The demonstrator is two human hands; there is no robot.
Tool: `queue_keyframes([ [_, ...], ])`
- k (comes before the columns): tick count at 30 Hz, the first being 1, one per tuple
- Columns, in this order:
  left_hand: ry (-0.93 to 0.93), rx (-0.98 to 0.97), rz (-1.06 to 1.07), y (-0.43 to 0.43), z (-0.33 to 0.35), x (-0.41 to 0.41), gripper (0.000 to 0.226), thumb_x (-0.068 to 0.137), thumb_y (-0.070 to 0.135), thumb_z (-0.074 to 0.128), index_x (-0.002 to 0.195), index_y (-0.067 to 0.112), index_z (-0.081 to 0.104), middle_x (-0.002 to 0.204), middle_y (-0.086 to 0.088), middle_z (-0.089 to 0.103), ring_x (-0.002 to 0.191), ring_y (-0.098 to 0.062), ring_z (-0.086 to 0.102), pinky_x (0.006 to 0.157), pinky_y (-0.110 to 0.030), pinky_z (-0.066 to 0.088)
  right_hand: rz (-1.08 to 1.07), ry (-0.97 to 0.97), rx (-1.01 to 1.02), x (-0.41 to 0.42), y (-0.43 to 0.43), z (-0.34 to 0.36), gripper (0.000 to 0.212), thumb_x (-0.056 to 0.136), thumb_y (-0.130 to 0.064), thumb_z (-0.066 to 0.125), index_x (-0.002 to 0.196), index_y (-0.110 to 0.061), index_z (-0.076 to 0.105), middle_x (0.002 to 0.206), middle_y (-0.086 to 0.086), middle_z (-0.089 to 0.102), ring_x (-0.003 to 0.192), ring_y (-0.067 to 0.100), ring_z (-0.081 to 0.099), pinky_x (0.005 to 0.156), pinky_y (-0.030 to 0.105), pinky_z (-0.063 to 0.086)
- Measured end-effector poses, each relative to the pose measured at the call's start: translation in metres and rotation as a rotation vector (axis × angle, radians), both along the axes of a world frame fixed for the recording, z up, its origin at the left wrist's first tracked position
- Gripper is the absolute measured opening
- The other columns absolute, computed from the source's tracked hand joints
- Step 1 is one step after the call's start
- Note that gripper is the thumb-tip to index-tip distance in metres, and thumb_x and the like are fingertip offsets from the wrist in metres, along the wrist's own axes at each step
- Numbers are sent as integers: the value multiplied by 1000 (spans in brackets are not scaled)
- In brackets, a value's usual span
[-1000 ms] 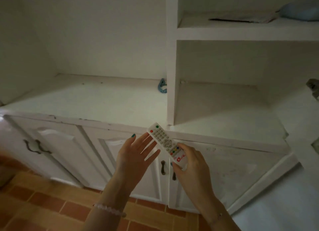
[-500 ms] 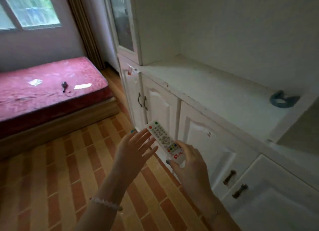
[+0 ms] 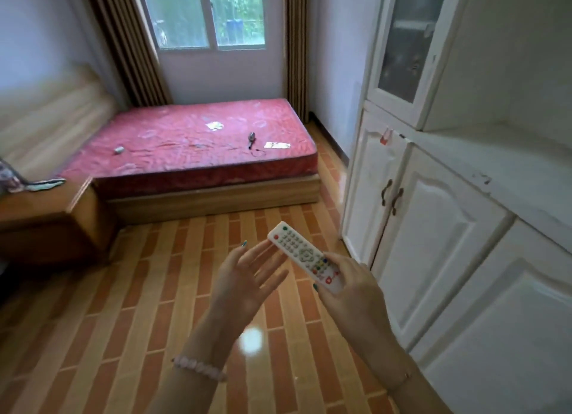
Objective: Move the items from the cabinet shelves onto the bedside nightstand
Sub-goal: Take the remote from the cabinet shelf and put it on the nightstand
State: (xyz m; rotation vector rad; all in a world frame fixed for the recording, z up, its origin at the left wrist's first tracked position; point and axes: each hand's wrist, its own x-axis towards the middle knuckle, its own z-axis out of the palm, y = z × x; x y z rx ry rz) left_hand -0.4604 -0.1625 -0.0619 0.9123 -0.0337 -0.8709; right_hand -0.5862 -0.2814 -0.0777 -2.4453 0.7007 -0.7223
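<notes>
- The remote control (image 3: 305,255) is in the air above the brick-pattern floor (image 3: 123,305), on the near side of the bed (image 3: 198,141) and well apart from it.
- The right hand (image 3: 349,289) grasps the remote control at its lower end, with the thumb on one long edge and the fingers curled round the other.
- The left hand (image 3: 244,277) is released, the palm turned toward the remote control and the fingers straight and a little spread. Its fingertips are just beside the upper end of the remote control; I cannot tell if they touch it.
- The remote control is white, long and narrow, and lies tilted, with its upper end pointing toward the bed.
- Its upper end has one red and one green button. Below come rows of small grey buttons, then a round grey pad in the middle, then some coloured buttons, and a red mark near the held end.
- The wooden nightstand (image 3: 46,215) stands to the left of the bed, close to its near corner.
- The white cabinet (image 3: 433,212) stands to the right of the bed, its lower doors closed.
- A bracelet (image 3: 199,367) of pale beads is on the left wrist.
</notes>
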Motion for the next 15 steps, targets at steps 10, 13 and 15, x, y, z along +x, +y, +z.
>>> queue_keyframes([
  [10, -14, 27, 311, 112, -10, 119, 44, 97, 32, 39, 125, 2, 55, 121, -17, 64, 113, -29, 61, 100, -47, 43, 329, 3, 50, 157, 78, -8, 43, 78, -23, 72, 118, -20, 57, 102, -10, 61, 89, 6, 52, 71, 9, 37],
  [13, -4, 26, 384, 127, -15, 152, 44, 97, 32, 39, 125, 3, 55, 120, -16, 64, 112, -29, 61, 99, -46, 44, 399, 18, 44, 202, 86, -13, 42, 77, -22, 72, 117, -18, 58, 101, -8, 62, 88, 8, 54, 71, 9, 35],
  [15, 0, 32, 435, 131, -18, 176, 43, 97, 33, 38, 124, 3, 55, 120, -16, 65, 111, -28, 62, 99, -46, 44, 449, 33, 39, 234, 88, -16, 42, 77, -22, 72, 116, -17, 58, 101, -5, 63, 87, 9, 54, 71, 9, 35],
])
